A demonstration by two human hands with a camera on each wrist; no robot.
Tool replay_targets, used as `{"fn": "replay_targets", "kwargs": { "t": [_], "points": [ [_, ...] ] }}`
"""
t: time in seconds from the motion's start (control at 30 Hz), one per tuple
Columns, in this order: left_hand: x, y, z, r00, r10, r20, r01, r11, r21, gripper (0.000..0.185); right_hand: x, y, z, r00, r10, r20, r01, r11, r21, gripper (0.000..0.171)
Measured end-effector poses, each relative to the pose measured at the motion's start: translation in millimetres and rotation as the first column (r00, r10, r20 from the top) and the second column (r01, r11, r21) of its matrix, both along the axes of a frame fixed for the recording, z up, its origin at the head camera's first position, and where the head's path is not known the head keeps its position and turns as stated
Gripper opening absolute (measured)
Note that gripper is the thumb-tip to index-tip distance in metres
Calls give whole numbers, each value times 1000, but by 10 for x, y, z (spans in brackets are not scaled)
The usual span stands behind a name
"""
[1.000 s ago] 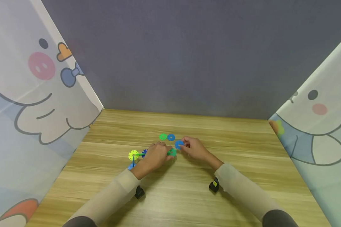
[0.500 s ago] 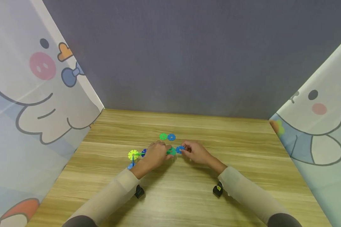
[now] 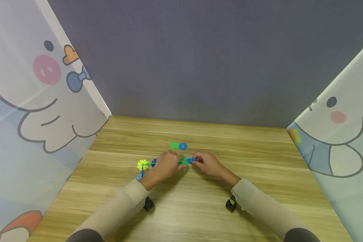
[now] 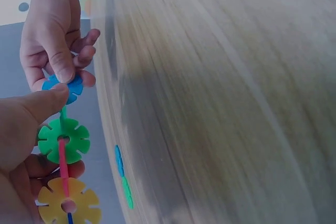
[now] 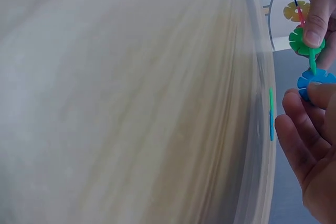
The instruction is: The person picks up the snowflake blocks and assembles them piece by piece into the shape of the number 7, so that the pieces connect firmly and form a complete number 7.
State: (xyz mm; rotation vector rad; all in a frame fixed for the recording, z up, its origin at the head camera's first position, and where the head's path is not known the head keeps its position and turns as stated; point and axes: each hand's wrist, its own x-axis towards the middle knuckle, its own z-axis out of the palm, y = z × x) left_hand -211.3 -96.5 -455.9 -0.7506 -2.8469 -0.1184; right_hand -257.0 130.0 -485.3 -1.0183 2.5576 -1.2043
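A chain of notched snowflake discs, joined at right angles, hangs above the table. My left hand [image 3: 166,167] pinches it by a green disc [image 4: 74,142] near its right end. My right hand [image 3: 208,163] pinches a blue disc [image 5: 313,79] between thumb and fingers. In the right wrist view the blue disc meets a green disc seen edge-on [image 5: 312,60]; how deep the slots sit is unclear. Past my left hand the chain runs through a red disc [image 4: 63,166] and an orange disc [image 4: 55,199]. Its yellow disc [image 3: 142,165] shows at the left; my left hand hides the middle.
A loose green disc [image 3: 174,145] and a loose blue disc [image 3: 183,146] lie side by side on the wooden table [image 3: 236,144], beyond my hands. A grey panel [image 3: 181,67] stands at the back. Cartoon-printed panels flank the table.
My right hand has lowered the blue disc towards me, from above the chain's end to against it, and tilted it flatter. My left hand has stayed nearly still.
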Motion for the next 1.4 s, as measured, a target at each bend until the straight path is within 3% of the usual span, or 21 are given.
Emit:
{"fn": "replay_targets", "kwargs": {
  "t": [0.27,0.47,0.77,1.07,1.2,1.4],
  "points": [
    [-11,19,-25,1000,18,19,-17,1000,-26,39,8,-40,-26,1000,3,-10,-3,1000,-12,7],
    [4,43,-29,1000,-1,18,0,1000,5,39,2,-55,-30,1000,8,-21,-8,1000,-2,8],
    [17,84,40,1000,-16,2,16,999,33,36,3,-109,-44,997,-41,-67,39,999,-24,9],
    [8,25,12,999,-41,17,41,999,-2,31,-42,-111,-22,999,5,-38,1,990,143,7],
    [-6,0,-16,999,-33,32,33,999,10,33,-102,-109,-24,1000,24,-4,-23,986,166,3],
    [-10,-30,-40,999,-11,41,10,1000,26,38,-205,-103,-14,996,72,49,-80,979,185,11]
  ]
}}
